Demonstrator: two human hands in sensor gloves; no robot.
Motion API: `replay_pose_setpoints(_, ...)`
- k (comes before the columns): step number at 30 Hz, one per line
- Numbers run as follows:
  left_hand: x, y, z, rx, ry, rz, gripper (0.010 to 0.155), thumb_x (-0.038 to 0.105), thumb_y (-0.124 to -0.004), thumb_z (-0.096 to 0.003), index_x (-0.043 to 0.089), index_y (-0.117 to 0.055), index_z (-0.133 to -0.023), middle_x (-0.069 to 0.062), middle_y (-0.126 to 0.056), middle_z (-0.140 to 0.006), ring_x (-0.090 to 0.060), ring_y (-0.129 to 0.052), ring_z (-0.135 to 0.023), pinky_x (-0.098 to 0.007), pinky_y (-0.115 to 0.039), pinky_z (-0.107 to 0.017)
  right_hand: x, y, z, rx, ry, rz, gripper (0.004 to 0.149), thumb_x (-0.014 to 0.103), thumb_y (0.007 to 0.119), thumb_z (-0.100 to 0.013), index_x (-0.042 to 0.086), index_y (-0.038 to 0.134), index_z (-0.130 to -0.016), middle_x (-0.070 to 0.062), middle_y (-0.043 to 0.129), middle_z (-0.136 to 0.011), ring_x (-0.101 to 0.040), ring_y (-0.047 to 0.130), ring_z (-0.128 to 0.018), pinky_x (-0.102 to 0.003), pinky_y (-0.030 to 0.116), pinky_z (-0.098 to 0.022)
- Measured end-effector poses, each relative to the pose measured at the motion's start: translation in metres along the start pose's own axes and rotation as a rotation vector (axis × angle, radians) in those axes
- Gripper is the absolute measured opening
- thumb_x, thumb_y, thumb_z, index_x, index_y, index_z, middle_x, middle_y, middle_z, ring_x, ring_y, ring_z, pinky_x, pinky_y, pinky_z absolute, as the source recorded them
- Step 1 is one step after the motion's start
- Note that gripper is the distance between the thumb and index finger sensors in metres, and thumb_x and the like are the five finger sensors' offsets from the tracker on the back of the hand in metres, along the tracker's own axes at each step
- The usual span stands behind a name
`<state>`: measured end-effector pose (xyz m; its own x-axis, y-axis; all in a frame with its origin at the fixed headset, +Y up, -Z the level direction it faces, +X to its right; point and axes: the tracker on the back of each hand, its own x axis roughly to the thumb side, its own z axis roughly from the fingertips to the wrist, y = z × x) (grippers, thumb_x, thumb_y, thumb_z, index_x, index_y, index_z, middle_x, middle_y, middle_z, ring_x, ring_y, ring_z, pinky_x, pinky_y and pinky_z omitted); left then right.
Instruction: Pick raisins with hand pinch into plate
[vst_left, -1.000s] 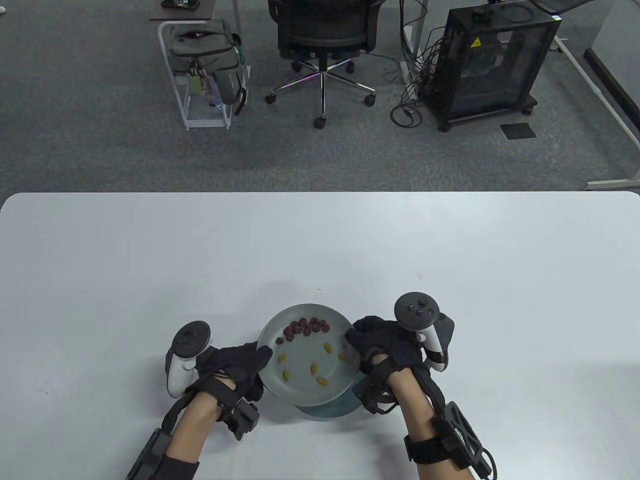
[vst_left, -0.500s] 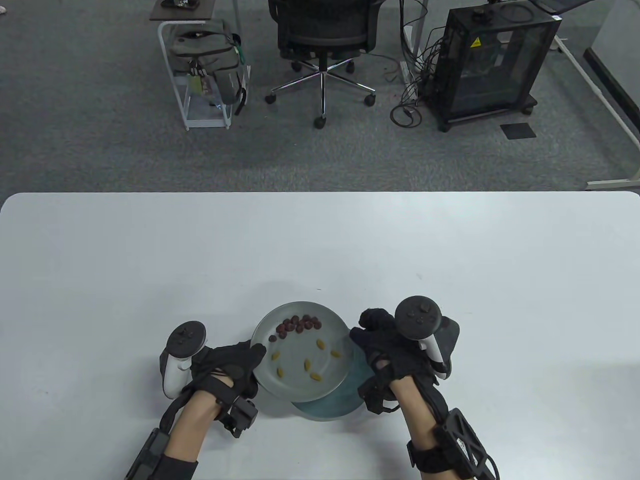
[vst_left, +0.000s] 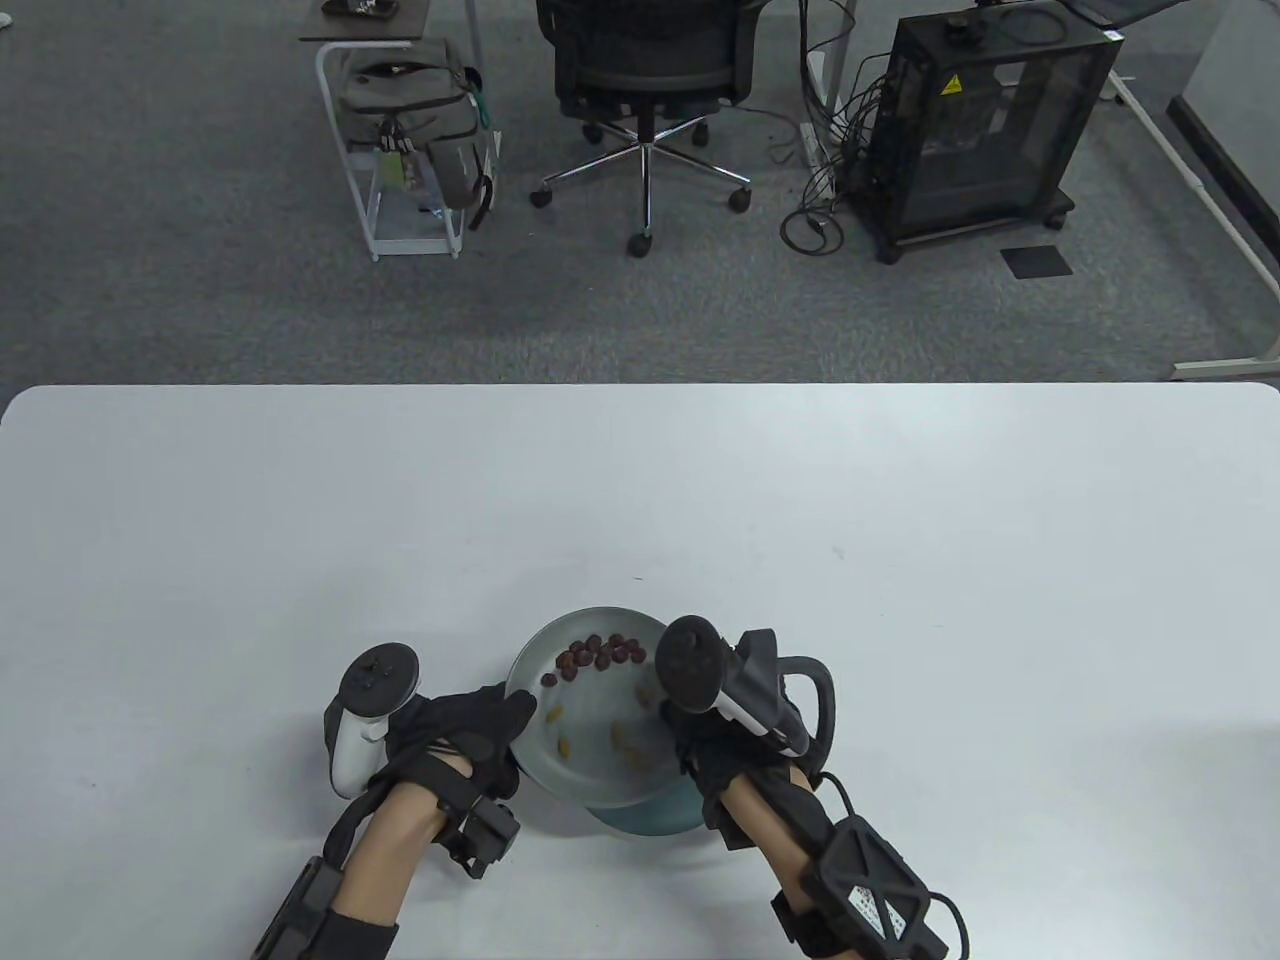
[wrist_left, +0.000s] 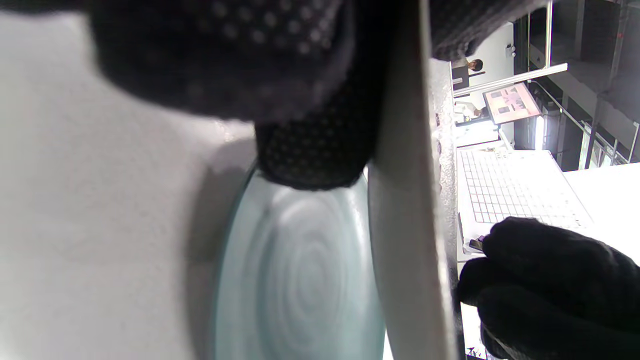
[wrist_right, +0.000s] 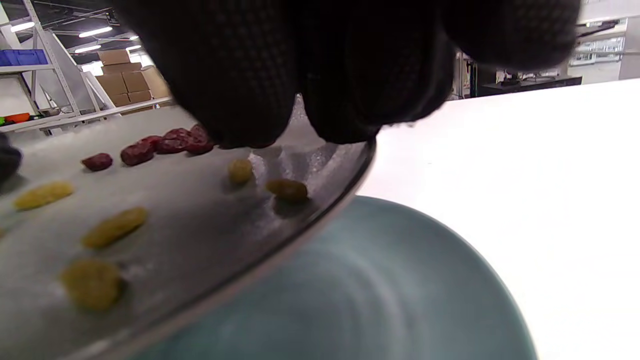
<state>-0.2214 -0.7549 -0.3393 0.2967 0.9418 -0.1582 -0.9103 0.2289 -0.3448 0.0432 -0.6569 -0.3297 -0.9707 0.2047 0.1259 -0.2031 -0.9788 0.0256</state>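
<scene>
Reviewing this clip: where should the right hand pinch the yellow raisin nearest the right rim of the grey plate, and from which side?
Judging by its pose, pinch the small oval yellow raisin across its short width, coming down from above. It lies flat on the tilted grey plate, clear of its neighbour, and the right hand hovers just over it. The left hand holds the plate's rim above the blue-green plate.

The right hand (vst_left: 735, 745) hides the grey plate's (vst_left: 590, 775) right rim.
</scene>
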Motion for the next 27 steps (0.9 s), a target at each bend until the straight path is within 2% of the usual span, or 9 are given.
replay_pose_setpoints(9, -0.001, -0.003, -0.001, -0.021, 0.011, 0.018, 0.053, 0.036, -0.073, -0.0510, -0.008, -0.078, -0.081, -0.016, -0.105, -0.045, -0.022, -0.100, -0.011, -0.043, -0.082, -0.014, 0.010, 0.009, 0.000, -0.008, -0.023, 0.116, 0.058, 0.031, 0.102, -0.038, 0.019, 0.079, -0.090, -0.006, 0.101, -0.079, -0.026, 0.098, -0.053, -0.039, 0.086, -0.035)
replay_pose_setpoints(13, -0.001, -0.003, -0.001, -0.021, 0.006, 0.017, 0.053, 0.035, -0.073, -0.0508, -0.008, -0.079, -0.081, -0.016, -0.105, -0.045, -0.021, -0.099, -0.011, -0.043, -0.082, -0.014, 0.011, 0.014, -0.001, 0.027, -0.028, 0.096, 0.060, 0.031, 0.103, -0.037, 0.019, 0.079, -0.091, -0.007, 0.100, -0.079, -0.026, 0.098, -0.054, -0.039, 0.086, -0.035)
replay_pose_setpoints(27, -0.001, -0.003, -0.001, -0.036, 0.010, 0.054, 0.053, 0.035, -0.074, -0.0507, -0.009, -0.078, -0.081, -0.019, -0.104, -0.044, -0.021, -0.099, -0.011, -0.042, -0.082, -0.014, 0.020, 0.027, 0.001, -0.005, -0.070, 0.213, 0.058, 0.029, 0.103, -0.037, 0.021, 0.080, -0.089, -0.005, 0.102, -0.076, -0.024, 0.098, -0.051, -0.038, 0.086, -0.034)
